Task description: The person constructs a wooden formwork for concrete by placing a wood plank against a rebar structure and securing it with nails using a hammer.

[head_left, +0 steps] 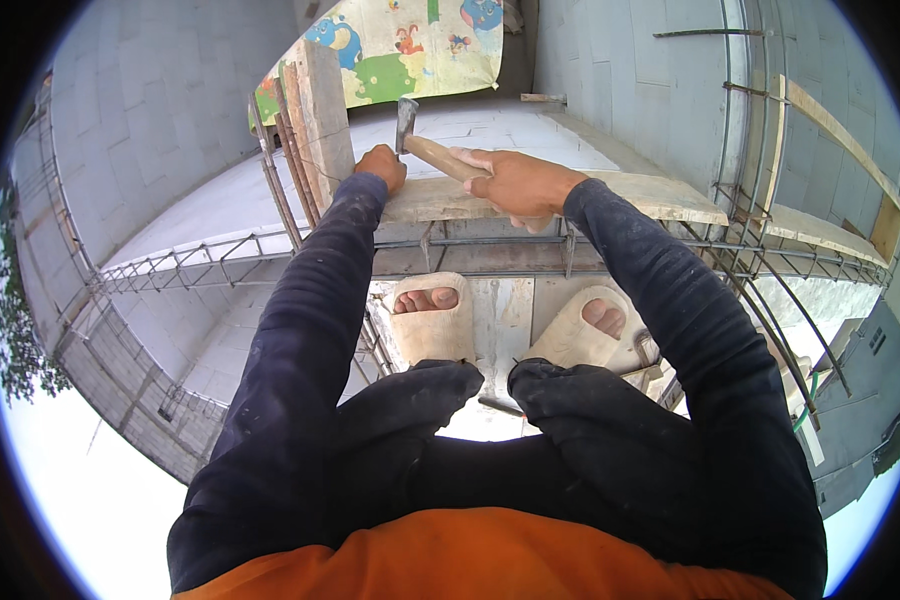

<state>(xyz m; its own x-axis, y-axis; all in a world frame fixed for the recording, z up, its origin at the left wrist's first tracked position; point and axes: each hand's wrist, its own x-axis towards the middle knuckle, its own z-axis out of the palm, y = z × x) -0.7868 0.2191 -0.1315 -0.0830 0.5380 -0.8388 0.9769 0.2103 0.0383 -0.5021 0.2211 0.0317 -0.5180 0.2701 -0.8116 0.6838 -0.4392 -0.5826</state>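
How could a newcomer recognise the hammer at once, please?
Start from the colourful cartoon-patterned sheet at the top. Just below it, the right hand grips the hammer. Unlike the thin metal bars nearby, it has a pale wooden handle and a blocky metal head.

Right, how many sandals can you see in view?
2: the left sandal on the left foot and the right sandal on the right foot, side by side. No others show.
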